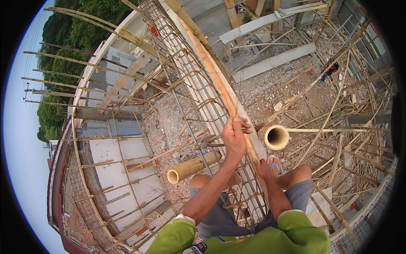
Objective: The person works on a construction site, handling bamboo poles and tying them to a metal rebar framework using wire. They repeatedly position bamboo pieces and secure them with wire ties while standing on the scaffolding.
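A long, narrow wooden board [220,84] runs along the beam formwork in front of me, its face bright orange-brown. My left hand [235,134] is closed over it, fingers curled across its right side. Nearer my body, my right hand [264,170] grips the board's lower end. A dark, forked metal piece [209,141] sticks out left of my left hand; whether it is a tool or bent bar I cannot tell. The rebar cage [188,70] with its rusty stirrups lies in the formwork, left of the board and under my arms.
A bamboo pole's open end [277,138] juts up on the right, another bamboo pole [186,169] on the left. My sandalled foot [275,164] is beside the formwork. Rubble ground [169,122] lies far below. Bamboo scaffolding [334,148] crowds the right; a pale plank [275,63] lies farther off.
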`<action>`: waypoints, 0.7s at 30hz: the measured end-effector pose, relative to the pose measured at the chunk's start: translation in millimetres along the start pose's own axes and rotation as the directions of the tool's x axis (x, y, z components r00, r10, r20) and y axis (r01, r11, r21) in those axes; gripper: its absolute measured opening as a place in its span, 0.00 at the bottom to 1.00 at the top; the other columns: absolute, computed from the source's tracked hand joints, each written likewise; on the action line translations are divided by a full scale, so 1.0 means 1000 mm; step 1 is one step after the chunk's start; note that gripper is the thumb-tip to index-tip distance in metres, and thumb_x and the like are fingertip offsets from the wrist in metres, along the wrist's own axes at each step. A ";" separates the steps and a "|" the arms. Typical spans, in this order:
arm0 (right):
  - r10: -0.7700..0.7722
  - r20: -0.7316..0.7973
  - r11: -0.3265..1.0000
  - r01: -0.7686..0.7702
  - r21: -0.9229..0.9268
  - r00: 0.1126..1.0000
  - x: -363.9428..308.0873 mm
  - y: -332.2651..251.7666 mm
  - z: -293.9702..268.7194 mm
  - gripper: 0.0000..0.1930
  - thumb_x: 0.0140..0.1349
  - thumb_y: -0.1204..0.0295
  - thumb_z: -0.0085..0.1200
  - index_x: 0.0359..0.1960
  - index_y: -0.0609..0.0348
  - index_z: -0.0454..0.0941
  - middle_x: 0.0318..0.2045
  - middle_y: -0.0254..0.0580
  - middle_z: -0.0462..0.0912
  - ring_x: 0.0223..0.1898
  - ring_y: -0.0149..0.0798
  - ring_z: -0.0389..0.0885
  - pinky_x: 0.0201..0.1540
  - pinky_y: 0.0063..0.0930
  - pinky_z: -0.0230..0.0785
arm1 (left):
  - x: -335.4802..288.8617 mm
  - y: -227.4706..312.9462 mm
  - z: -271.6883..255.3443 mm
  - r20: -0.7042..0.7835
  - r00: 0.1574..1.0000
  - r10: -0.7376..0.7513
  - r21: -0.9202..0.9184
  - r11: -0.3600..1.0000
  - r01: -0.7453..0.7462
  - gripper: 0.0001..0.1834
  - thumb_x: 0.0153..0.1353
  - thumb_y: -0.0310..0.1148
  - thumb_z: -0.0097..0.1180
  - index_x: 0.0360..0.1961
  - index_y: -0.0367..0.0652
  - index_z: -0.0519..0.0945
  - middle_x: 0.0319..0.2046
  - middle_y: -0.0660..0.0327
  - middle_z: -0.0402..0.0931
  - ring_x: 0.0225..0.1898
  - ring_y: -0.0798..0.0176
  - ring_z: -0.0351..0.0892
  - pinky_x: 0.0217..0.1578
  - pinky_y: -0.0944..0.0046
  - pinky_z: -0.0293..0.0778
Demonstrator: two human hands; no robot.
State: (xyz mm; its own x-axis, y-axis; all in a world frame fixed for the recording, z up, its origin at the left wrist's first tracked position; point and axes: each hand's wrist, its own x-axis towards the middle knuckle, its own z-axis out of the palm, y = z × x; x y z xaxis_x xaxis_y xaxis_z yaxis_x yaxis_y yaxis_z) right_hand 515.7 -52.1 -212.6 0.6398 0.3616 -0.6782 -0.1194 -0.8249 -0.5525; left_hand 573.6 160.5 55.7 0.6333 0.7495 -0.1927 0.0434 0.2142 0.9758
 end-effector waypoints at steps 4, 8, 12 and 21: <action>0.086 0.040 0.996 -0.086 0.012 0.996 -0.001 -0.010 0.001 0.41 0.62 0.35 0.47 0.45 0.73 0.71 0.40 0.74 0.80 0.46 0.69 0.79 0.49 0.53 0.70 | 0.109 -0.041 0.033 -0.215 0.975 -0.047 -0.131 0.991 0.019 0.20 0.75 0.39 0.36 0.32 0.32 0.70 0.32 0.51 0.78 0.27 0.61 0.81 0.27 0.64 0.80; 0.082 0.069 0.997 -0.081 -0.016 0.994 -0.005 -0.024 -0.011 0.41 0.64 0.37 0.45 0.54 0.73 0.72 0.44 0.74 0.79 0.52 0.65 0.78 0.55 0.53 0.68 | 0.168 -0.115 0.031 -0.082 0.994 -0.078 0.501 0.859 0.108 0.17 0.71 0.35 0.41 0.32 0.32 0.75 0.33 0.44 0.81 0.31 0.51 0.83 0.31 0.54 0.80; -0.325 -0.179 0.945 0.326 -0.025 0.929 0.008 0.011 0.020 0.30 0.65 0.45 0.50 0.51 0.61 0.78 0.43 0.57 0.83 0.47 0.62 0.78 0.54 0.48 0.68 | 0.200 -0.190 0.016 0.400 0.889 -0.221 0.912 0.196 -0.362 0.10 0.62 0.30 0.47 0.31 0.34 0.79 0.35 0.41 0.81 0.36 0.42 0.83 0.40 0.45 0.77; -0.076 -0.031 0.994 0.078 0.071 0.997 0.011 0.043 0.046 0.28 0.48 0.51 0.64 0.45 0.59 0.81 0.40 0.53 0.84 0.44 0.53 0.82 0.49 0.45 0.73 | 0.199 -0.280 -0.003 0.425 0.488 -0.762 0.648 -0.121 -0.752 0.11 0.57 0.32 0.55 0.39 0.48 0.85 0.42 0.57 0.84 0.46 0.55 0.84 0.47 0.52 0.74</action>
State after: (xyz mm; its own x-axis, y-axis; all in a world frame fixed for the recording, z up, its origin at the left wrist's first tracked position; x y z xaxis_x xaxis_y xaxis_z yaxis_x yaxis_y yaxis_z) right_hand 482.5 -63.3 -266.5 0.6705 0.4091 -0.6189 -0.1226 -0.7616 -0.6363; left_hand 685.4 251.3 -256.1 0.6047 -0.0635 -0.7939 0.0191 -0.9954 0.0941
